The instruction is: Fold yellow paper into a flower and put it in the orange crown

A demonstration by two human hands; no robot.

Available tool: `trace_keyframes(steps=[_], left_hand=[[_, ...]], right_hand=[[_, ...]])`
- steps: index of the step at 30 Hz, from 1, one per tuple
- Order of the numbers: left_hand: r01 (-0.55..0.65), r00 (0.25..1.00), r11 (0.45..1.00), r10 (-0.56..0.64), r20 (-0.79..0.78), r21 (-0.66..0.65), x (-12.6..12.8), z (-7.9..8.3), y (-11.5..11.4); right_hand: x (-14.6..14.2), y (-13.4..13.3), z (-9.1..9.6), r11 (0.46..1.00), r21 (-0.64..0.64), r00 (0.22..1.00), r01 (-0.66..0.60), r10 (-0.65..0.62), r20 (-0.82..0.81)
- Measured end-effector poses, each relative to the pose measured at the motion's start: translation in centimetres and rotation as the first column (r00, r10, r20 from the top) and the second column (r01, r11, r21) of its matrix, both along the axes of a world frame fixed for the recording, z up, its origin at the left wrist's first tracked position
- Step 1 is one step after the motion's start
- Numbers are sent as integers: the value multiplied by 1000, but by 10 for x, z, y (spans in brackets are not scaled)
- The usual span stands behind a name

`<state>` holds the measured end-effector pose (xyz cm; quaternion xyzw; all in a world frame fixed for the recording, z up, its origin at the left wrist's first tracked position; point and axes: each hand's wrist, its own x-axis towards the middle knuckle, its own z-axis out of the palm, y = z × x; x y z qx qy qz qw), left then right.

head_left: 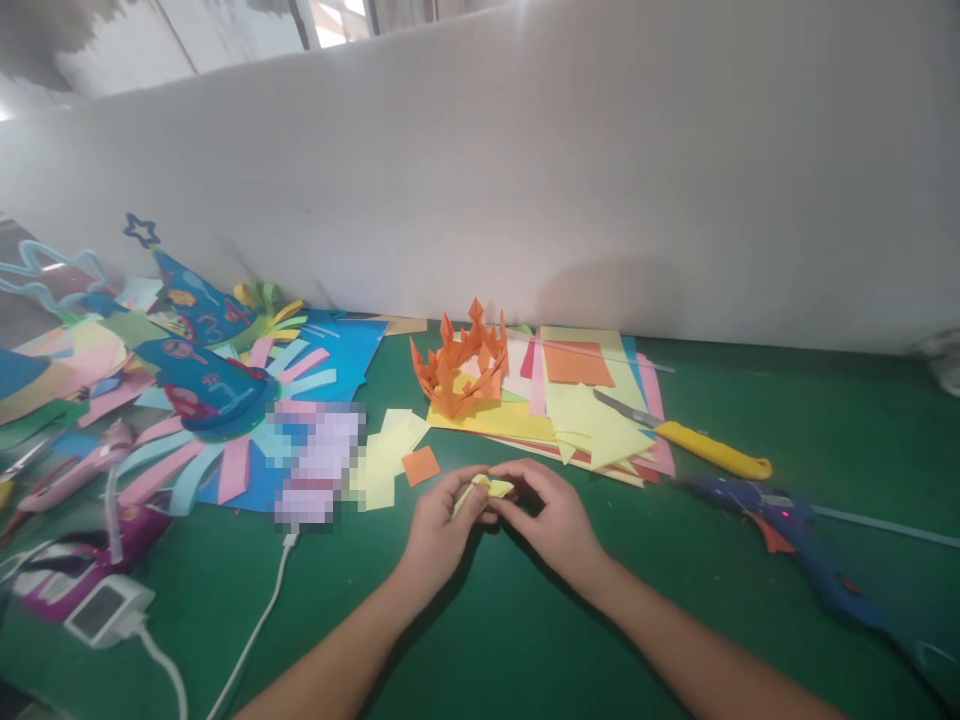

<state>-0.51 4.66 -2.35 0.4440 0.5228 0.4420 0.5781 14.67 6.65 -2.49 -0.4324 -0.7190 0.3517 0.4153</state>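
A small folded piece of yellow paper [495, 488] is between my two hands, low over the green table. My left hand [444, 520] pinches it with the thumb on top. My right hand [551, 512] grips its right side between thumb and fingers. Parts of the paper are hidden behind the fingers. Just left of my left hand lies an orange paper square [421, 466], beside several pale yellow paper pieces [379, 470]. Beyond my hands stands an orange folded-paper crown [459, 375].
Stacked coloured paper [600, 425] carries a yellow-handled knife [712, 450]. A blue glue gun [802, 540] lies right. At left are blue cone hats [202, 385] with paper strips, a pink tool [79, 475], a white charger [109, 610] and a cable [259, 615]. A white wall [487, 180] rises behind.
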Motion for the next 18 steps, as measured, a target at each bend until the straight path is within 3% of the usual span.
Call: trace_keyframes(steps=[3, 8, 18], left_hand=[[-5, 1000, 1000, 5, -23, 2, -1, 0, 0], [7, 1000, 1000, -7, -13, -7, -2, 4, 0], [-27, 995, 998, 33, 92, -59, -3, 15, 2]], right_hand=[[0, 1, -3, 999, -38, 1000, 13, -14, -3], [1, 1, 2, 999, 29, 997, -22, 19, 69], [3, 0, 0, 993, 88, 997, -75, 75, -1]])
